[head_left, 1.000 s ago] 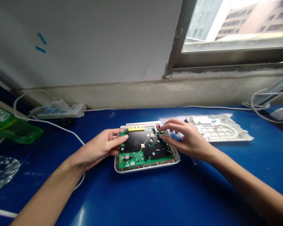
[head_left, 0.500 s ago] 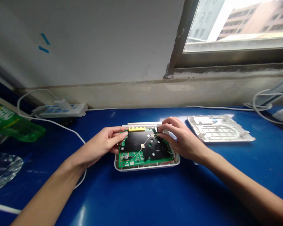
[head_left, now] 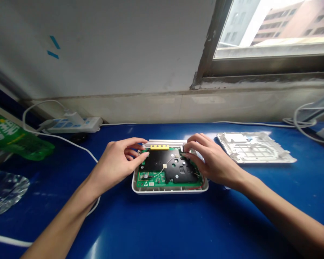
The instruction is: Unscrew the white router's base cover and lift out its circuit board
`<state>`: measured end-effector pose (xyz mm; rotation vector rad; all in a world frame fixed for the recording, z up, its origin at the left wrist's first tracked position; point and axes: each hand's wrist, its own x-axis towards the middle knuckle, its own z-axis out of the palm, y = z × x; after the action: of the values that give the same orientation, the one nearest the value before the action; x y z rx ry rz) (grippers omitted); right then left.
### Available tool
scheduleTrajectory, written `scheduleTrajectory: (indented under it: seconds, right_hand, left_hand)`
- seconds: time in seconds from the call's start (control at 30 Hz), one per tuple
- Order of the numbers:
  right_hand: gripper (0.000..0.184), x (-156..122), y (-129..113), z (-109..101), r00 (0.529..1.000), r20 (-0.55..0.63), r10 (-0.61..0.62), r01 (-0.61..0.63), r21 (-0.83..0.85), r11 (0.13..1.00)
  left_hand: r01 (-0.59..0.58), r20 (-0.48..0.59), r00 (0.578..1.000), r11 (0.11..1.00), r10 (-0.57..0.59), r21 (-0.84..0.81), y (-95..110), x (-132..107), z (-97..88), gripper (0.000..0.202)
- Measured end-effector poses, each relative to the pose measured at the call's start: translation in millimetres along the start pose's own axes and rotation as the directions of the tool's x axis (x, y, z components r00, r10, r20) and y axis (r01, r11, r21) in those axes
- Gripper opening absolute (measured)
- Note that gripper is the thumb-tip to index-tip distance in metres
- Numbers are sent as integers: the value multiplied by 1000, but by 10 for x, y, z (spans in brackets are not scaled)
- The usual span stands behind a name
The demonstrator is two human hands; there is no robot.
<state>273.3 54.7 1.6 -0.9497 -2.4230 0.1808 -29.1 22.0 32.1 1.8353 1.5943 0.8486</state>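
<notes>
Grey wall (head_left: pixel 124 46) and a window (head_left: pixel 275 32) rise behind a glossy blue table (head_left: pixel 140 223). On its far left are a power strip (head_left: pixel 93 124) and a green bottle (head_left: pixel 24 145); on the far right lies a white panel (head_left: pixel 256 148), its ribbed inner face up.

A circuit board (head_left: pixel 158 180) lies between the two hands, inside a shallow white shell (head_left: pixel 169 191) on the table. Its long axis runs left to right, roughly in line with the table's far edge. The left hand (head_left: pixel 121 158) is at the board's far left corner, the right hand (head_left: pixel 207 158) at its far right one, so each has its own end of the board just beyond the fingertips. The left fingers are parted, thumb well apart from forefinger, with nothing clearly gripped between them. The right thumb and forefinger nearly meet over the far right corner; whether they pinch something there, I cannot tell.

The board is green, mostly covered by a black plate (head_left: pixel 170 169) dotted with screws. A yellow block (head_left: pixel 159 148) sits along the far edge, a thin pale cable (head_left: pixel 160 172) curves across the middle, and a red wire (head_left: pixel 194 188) follows the near right corner.
</notes>
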Motion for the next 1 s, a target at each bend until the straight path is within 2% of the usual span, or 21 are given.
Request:
scheduleTrajectory:
  seconds: [0.17,0.27,0.37,0.5,0.57,0.7,0.8,1.0]
  right_hand:
    - [9,-1,-8,-3,1000,11,8,-8,16,1000]
    - [9,-10,-28,2,1000,14,12,-13,34,999]
    - [10,-10,-42,20,1000,19,-2,2,19,1000]
    - [10,3,-48,50,1000,8,12,-12,-2,1000]
    - [10,13,-53,55,1000,11,12,-12,-10,1000]
    - [9,38,-78,40,999,36,5,-4,-47,999]
    - [8,54,-102,28,997,61,43,-41,-45,998]
    - [9,73,-93,52,997,27,65,-64,-63,996]
  left_hand:
    - [-95,133,988,985,75,144,-29,12,-104,57]
    - [-141,230,968,977,102,158,-41,23,-170,67]
    - [-142,215,971,979,108,148,-79,43,-184,66]
    - [-64,138,989,998,61,20,-159,79,-139,39]
    - [-32,106,994,999,35,-35,-198,93,-127,34]
    - [16,145,989,998,-7,-65,-243,103,-148,34]
    - [30,178,984,996,-14,-87,-250,102,-164,35]
    - [85,208,977,986,-53,-147,-251,97,-172,42]
